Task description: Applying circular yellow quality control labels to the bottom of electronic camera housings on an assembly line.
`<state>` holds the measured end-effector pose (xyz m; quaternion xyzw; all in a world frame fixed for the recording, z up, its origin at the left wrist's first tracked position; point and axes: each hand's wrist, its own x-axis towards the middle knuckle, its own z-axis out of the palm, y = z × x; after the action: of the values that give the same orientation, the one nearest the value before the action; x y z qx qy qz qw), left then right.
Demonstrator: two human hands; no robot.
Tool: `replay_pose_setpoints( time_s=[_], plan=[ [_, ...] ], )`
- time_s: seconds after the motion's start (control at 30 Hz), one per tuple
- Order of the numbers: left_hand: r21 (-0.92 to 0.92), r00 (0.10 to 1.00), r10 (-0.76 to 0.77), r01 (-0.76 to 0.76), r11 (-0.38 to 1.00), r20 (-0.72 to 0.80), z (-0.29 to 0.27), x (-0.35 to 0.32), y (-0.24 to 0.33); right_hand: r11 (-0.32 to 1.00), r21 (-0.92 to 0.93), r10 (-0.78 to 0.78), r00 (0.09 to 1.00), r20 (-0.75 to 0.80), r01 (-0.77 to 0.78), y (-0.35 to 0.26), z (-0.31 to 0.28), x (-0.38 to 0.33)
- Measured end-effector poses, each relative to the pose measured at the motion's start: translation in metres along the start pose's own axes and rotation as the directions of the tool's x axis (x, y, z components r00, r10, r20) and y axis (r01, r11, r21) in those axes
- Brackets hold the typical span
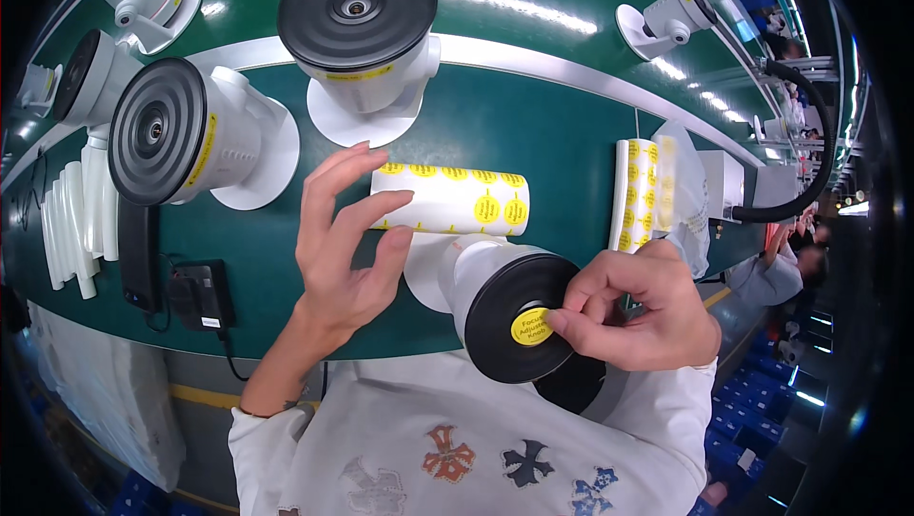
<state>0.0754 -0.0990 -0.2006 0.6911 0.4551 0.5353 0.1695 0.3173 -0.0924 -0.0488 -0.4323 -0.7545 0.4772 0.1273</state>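
Observation:
My right hand [640, 305] pinches the edge of a round yellow sticker [531, 326] between thumb and finger. That sticker lies over the centre of the black round face of a white swivel-base device [476, 273], which looks like a small projector and tilts toward me. Behind it is a curled white sheet of yellow round stickers [428, 202], with some of its stickers gone. My left hand [347, 240] is open at the sheet's left end, fingers spread and fingertips over its edge; whether they touch it I cannot tell.
Similar white devices with black ribbed faces stand at the back [357, 30], left [176, 135] and far right [671, 21]. More sticker sheets [633, 192] lie right, beside a black curved hose [809, 173]. White rolls [76, 221] and a black power adapter [200, 292] are left.

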Motion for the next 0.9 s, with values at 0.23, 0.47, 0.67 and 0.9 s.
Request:
replay_pose_setpoints(
  time_s=[0.23,0.47,0.67,0.9],
  plan=[
    [-0.11,0.997,0.068,-0.069,0.992,-0.021,-0.007,0.006,0.017,1.0,-0.014,-0.008,1.0,-0.009,0.008,0.004,0.0,0.003],
    [-0.257,0.969,0.245,-0.231,0.938,0.023,-0.015,0.008,0.032,1.0,-0.013,-0.015,1.0,-0.014,0.015,0.003,0.002,0.001],
    [-0.262,0.93,0.338,-0.293,0.92,0.147,-0.018,0.012,0.055,0.999,-0.033,-0.011,1.0,-0.006,0.011,0.002,0.002,0.001],
    [-0.112,0.842,0.451,-0.439,0.892,0.295,-0.005,0.012,0.053,0.994,-0.085,-0.071,0.997,0.006,0.071,0.008,-0.003,-0.001]
  ],
)
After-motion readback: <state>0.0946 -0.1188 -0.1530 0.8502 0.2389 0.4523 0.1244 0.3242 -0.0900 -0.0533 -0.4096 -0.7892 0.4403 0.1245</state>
